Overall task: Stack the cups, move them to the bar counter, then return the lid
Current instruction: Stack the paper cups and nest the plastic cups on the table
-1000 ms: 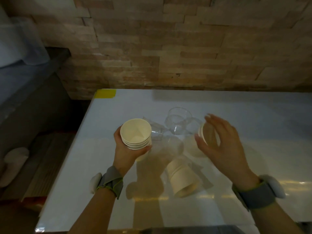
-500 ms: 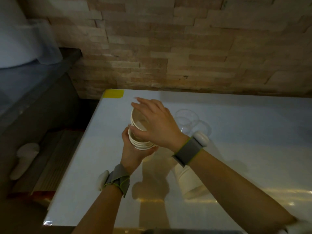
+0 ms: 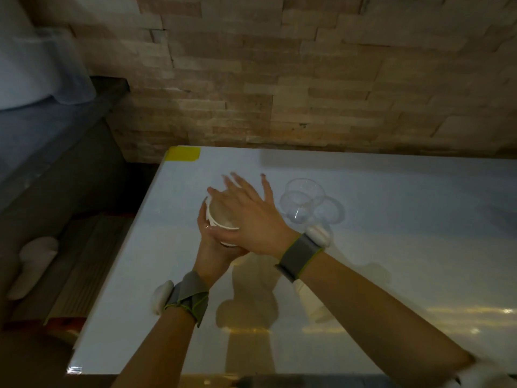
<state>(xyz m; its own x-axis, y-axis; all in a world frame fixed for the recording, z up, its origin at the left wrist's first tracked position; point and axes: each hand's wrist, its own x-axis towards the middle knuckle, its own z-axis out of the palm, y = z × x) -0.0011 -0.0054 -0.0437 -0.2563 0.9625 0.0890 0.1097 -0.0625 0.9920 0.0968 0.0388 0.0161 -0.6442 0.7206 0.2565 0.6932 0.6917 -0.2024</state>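
My left hand (image 3: pixel 215 247) grips a stack of white paper cups (image 3: pixel 221 219) from below, held over the white table (image 3: pixel 391 247). My right hand (image 3: pixel 249 211) lies flat on top of the stack, palm down with fingers spread, covering most of the rim. To the right, clear plastic lids (image 3: pixel 310 204) rest on the table. Another white paper cup stack (image 3: pixel 313 303) lies on its side, mostly hidden under my right forearm.
A brick wall (image 3: pixel 307 79) runs behind the table. A yellow tape patch (image 3: pixel 183 154) marks the table's far left corner. To the left, a dark counter (image 3: pixel 56 130) sits above a floor area with a pale slipper (image 3: pixel 30 264).
My right hand picked a cup from the table's right, carried it left and set it into the stack; now its palm presses flat on top. The view shifted left.
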